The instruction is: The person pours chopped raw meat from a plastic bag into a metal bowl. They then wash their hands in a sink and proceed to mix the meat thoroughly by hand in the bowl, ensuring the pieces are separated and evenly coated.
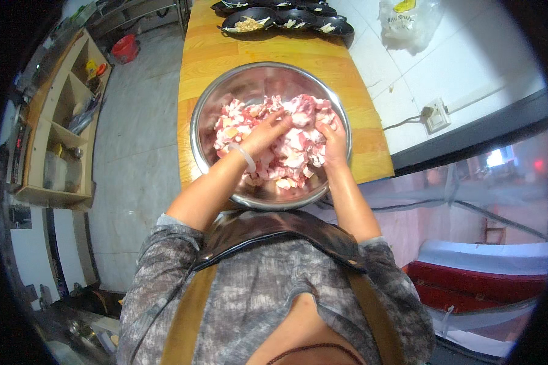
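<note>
A large stainless steel bowl stands on the wooden table before me, with many chunks of raw meat in it. Among the pink and white pieces lie some yellowish bits, perhaps sliced ginger. My left hand, a pale bangle on its wrist, rests on the meat near the bowl's middle with the fingers partly spread. At the bowl's right side my right hand lies curled against the meat, its fingers partly hidden. Whether either hand grips a piece is not plain.
Several black pans with shredded food stand at the table's far end. The tiled wall at right bears a socket with a plugged cable and a hanging plastic bag. Left are a wooden shelf unit and a red bucket on the floor.
</note>
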### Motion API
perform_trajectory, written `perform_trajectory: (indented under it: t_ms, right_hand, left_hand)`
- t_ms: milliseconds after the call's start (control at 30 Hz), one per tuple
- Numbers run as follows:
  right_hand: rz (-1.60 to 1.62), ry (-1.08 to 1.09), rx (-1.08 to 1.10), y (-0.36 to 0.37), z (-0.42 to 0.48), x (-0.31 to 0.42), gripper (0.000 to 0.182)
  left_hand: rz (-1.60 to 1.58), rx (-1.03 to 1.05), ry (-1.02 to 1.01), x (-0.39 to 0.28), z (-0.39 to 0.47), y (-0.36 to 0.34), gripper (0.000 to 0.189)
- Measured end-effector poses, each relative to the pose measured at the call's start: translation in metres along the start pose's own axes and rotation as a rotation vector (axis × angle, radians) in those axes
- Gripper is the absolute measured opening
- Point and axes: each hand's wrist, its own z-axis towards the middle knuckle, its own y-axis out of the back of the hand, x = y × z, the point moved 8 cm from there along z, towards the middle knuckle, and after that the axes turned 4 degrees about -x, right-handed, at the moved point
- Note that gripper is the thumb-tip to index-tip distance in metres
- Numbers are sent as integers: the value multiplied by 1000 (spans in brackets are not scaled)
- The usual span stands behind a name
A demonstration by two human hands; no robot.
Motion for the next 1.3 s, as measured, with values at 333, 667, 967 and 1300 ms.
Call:
perform_trajectory:
  t_ms: [333, 667, 967, 1300]
  right_hand:
    - [16, -375, -96, -14, -13, -31, 33]
    - [384, -550, -65, -16, -14, -55, 37]
    - [490, -627, 3, -27, -22, -54, 39]
    - [368, -454, 221, -40, -26, -38, 40]
  left_hand:
    - [-84, -215, 172, -12, -19, 4, 33]
    - [295, -356, -383, -67, -35, 2, 24]
    - [318, -312, -581, -91, -42, -2, 13]
    - [-264, -291, -283, -64, -30, 14, 24]
